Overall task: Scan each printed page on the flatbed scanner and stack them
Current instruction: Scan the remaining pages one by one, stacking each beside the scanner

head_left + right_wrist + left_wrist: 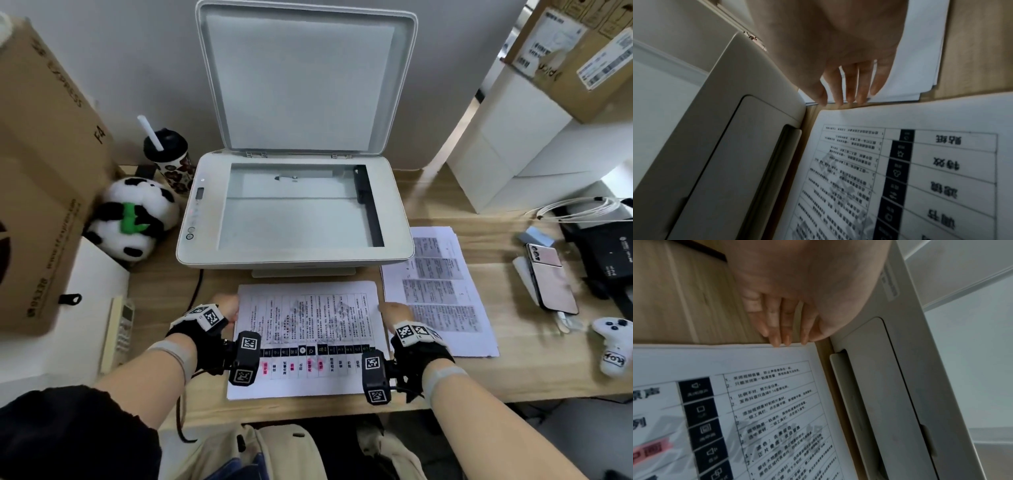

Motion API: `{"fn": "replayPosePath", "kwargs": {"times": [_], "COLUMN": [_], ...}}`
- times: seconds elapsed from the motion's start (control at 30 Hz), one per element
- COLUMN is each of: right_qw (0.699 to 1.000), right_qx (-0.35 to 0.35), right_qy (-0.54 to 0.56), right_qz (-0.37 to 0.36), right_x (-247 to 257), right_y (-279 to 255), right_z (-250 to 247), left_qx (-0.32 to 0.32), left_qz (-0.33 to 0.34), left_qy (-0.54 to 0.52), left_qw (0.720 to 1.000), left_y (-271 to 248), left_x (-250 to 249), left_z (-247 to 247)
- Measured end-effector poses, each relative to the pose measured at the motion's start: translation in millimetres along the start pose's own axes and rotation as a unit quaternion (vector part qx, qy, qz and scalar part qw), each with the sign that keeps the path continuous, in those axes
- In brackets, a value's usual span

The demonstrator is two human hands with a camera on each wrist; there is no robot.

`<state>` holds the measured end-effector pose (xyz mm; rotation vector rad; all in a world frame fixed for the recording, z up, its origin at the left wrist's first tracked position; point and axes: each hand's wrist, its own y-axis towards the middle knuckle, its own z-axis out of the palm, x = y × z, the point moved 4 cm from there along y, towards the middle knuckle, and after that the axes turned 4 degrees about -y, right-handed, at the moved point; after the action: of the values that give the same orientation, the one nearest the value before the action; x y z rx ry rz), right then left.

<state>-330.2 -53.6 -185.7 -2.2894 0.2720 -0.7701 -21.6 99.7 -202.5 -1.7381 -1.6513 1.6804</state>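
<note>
White flatbed scanner [294, 209]: lid raised, glass bare. Printed white page stack with black-banded table [308, 339] lies on desk just in front of scanner. Left hand [224, 310], fingers straight, touches stack's left edge; right hand [394, 313], fingers straight, beside right edge. Second printed pile [442, 291] right of scanner. Advice: only top sheet to be peeled, then laid face down, squared to glass corner.

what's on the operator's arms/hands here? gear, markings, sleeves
Both hands wear black fingerless gloves, left hand and right hand. Each glove carries white blocks with black square fiducial tags on the back, plus a black camera module at the wrist with two more tags. Grey wristbands sit behind the gloves. Thin black cables hang below. A black sleeve covers the left upper arm; the right forearm is bare.
</note>
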Motion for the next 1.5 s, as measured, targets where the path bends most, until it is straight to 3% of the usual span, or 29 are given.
{"fn": "replayPosePath", "kwargs": {"times": [0.17,0.5,0.8,1.13,1.5], "right_qw": [0.998,0.997,0.997,0.987,0.976], "right_qx": [-0.007,-0.076,-0.077,-0.153,-0.191], "right_qy": [-0.069,0.001,0.01,0.034,0.094], "right_qz": [-0.003,-0.013,-0.027,-0.041,-0.042], "right_x": [7.2,2.2,2.4,2.0,-2.3], "right_y": [-2.3,-10.1,-16.7,-26.5,-31.0], "right_z": [4.9,0.8,-0.9,-8.6,-23.4], "left_qx": [0.025,0.036,0.013,-0.006,-0.006], "left_qz": [-0.017,0.001,0.059,0.076,0.097], "left_qy": [0.034,0.09,0.149,0.128,0.127], "left_qw": [0.999,0.995,0.987,0.989,0.987], "left_y": [-1.4,0.8,1.2,-19.9,-11.9], "left_x": [8.0,5.0,7.4,2.9,5.0], "left_z": [3.5,6.7,-5.2,-12.1,-14.8]}}
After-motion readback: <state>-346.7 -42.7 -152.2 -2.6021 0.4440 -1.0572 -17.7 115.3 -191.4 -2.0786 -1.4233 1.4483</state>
